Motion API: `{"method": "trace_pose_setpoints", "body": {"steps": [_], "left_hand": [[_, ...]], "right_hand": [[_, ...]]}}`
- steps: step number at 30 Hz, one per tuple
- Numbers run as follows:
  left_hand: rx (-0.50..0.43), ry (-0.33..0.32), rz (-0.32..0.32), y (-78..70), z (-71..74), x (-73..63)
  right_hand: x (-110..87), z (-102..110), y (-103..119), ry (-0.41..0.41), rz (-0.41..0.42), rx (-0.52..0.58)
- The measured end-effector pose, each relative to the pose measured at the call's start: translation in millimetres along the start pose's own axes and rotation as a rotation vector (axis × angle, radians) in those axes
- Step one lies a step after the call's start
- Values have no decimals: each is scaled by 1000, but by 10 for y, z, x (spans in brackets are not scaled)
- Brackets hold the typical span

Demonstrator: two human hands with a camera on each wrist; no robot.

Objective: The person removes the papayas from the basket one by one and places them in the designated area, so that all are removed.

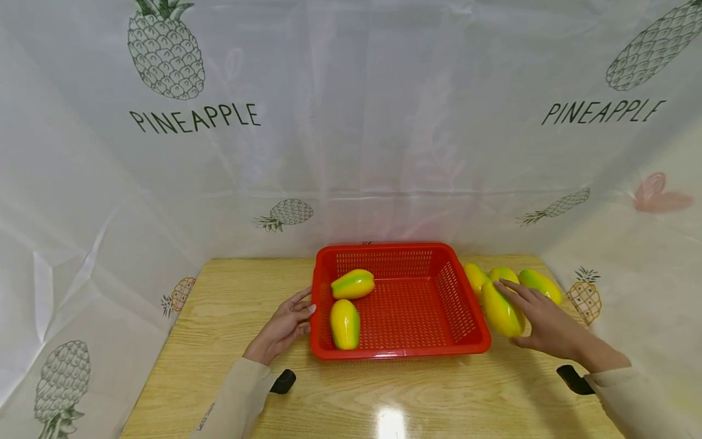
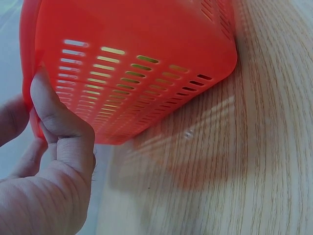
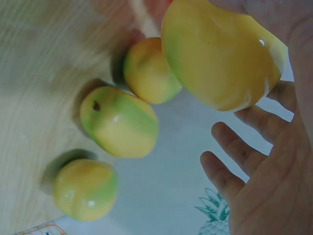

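In the head view a red plastic basket point(image 1: 400, 352) stands on the table, with two yellow-green mangoes lying at its left side, one farther back point(image 1: 353, 284) and one nearer point(image 1: 345, 324). My left hand point(image 1: 285, 326) pinches the basket's left rim between thumb and fingers, as the left wrist view shows at the basket wall point(image 2: 146, 29). Just right of the basket, my right hand point(image 1: 554, 329) holds a mango point(image 1: 501, 311) above the table. In the right wrist view this mango point(image 3: 220, 54) sits between thumb and fingers, clear of the others.
Three more mangoes lie on the table right of the basket: a left one point(image 1: 473, 276), a middle one point(image 1: 503, 274) and a right one point(image 1: 542, 286). The wooden table point(image 1: 340, 396) meets a pineapple-printed sheet point(image 1: 373, 152) at its back and sides.
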State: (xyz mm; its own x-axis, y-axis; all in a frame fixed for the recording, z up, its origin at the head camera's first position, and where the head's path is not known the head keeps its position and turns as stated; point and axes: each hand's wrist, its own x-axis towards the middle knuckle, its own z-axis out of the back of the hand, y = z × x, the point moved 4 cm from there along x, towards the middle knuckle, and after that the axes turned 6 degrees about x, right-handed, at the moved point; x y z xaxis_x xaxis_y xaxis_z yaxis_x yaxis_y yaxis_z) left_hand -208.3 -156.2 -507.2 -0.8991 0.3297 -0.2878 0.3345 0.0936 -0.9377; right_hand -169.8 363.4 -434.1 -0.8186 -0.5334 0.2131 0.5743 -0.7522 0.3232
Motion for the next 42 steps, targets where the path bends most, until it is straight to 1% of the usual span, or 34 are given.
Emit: {"method": "trace_pose_setpoints", "body": {"steps": [5,11,18,25,33,36,42], "left_hand": [[0,-14,0,2,-2,3],[-7,-5,0,-22,-14,-5],[-12,-1,-3,-30,-12,-7],[-16,-4,0,-22,-18,-3],[-19,-15,13,-6,-8,-9],[-20,-9,11,-10,-10,-17],[-16,-6,8,-21,-13,-28]], "right_hand": [[-34,-66,17,2,10,-15],[-84,-154,-3,0,15,-32],[-142,-272,-53,-9,13,-1],[-192,-381,-73,-38,38,-56],[-208,-467,-116,5,-25,-25],[-209,-484,-119,18,-32,-27],[-224,-514,-119,25,-21,-45]]}}
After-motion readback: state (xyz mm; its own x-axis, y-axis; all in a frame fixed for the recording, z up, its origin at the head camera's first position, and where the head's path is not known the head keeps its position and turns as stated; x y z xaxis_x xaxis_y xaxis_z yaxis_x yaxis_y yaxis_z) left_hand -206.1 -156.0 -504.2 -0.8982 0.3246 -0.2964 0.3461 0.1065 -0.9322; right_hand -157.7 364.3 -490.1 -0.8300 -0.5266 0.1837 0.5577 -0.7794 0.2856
